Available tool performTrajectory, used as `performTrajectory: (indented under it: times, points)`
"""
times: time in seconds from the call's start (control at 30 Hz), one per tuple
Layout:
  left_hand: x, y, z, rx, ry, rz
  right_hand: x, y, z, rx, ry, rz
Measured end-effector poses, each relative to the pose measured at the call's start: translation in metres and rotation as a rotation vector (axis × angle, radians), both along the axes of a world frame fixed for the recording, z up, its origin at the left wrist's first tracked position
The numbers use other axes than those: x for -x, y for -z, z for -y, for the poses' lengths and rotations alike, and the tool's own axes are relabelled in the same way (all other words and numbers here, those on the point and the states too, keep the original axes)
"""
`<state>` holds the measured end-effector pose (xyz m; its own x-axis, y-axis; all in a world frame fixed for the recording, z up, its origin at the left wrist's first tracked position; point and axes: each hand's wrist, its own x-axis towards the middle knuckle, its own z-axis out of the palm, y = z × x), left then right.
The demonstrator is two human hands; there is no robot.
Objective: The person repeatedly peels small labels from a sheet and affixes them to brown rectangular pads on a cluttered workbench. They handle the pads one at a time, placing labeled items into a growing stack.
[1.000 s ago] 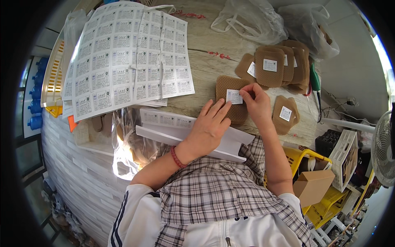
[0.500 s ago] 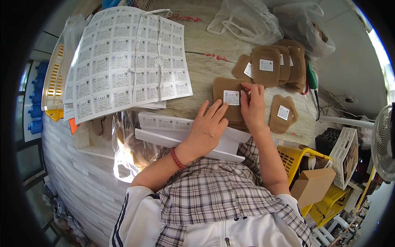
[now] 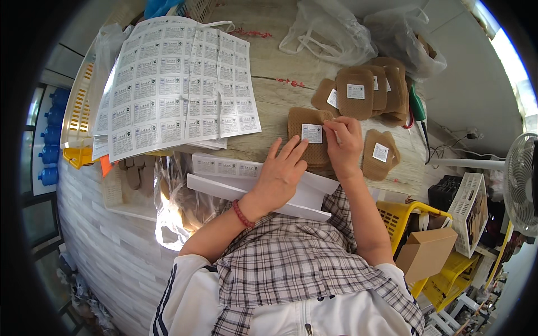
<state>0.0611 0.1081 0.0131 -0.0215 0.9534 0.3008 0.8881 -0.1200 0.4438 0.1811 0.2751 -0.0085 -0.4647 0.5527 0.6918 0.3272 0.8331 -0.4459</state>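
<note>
Both hands are working on one brown pouch lying flat on the table right in front of me. I am laying my left hand open, palm down, with the fingers spread and their tips resting on the near edge of the pouch, so it is gripping nothing and is only pinning the pouch flat; I judge that is to keep it from sliding while the other hand is working. I am pinching my right hand at the right edge of the white label in the middle of the pouch, thumb and fingertips closed together there, though I cannot tell whether they are gripping the label's edge or just pressing it down. I am keeping the big label sheets spread out to my left, within reach, with a cut strip of labels lying just beside my left wrist. Labelled pouches are piling up in an overlapping stack farther off and to the right, and one more labelled pouch is lying just beside my right hand, clear of the one I am handling. Clear plastic bags are sitting at the far edge of the table, out of the way.
</note>
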Motion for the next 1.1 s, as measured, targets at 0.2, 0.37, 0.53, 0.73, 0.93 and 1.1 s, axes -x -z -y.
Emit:
performTrajectory:
  times: [0.2,0.37,0.53,0.73,0.93,1.1]
  points:
    - [-0.003,0.002,0.004,-0.045,-0.038,0.029,-0.016,-0.006,0.012,0.596,-0.013,-0.071]
    - [-0.002,0.002,0.004,-0.119,-0.024,0.023,-0.074,-0.017,-0.021,0.523,0.064,-0.276]
    - [-0.008,-0.008,0.008,-0.104,-0.038,0.174,-0.106,-0.062,-0.011,-0.156,0.603,0.398]
    - [-0.018,0.001,0.005,-0.091,-0.061,0.372,-0.06,-0.047,0.086,0.252,-0.118,0.315]
    - [0.004,-0.003,0.03,-0.041,-0.132,0.328,-0.067,-0.013,0.077,0.363,-0.141,0.221]
    - [0.01,0.005,0.034,0.058,-0.205,0.466,-0.064,-0.02,0.077,-0.003,-0.248,0.22]
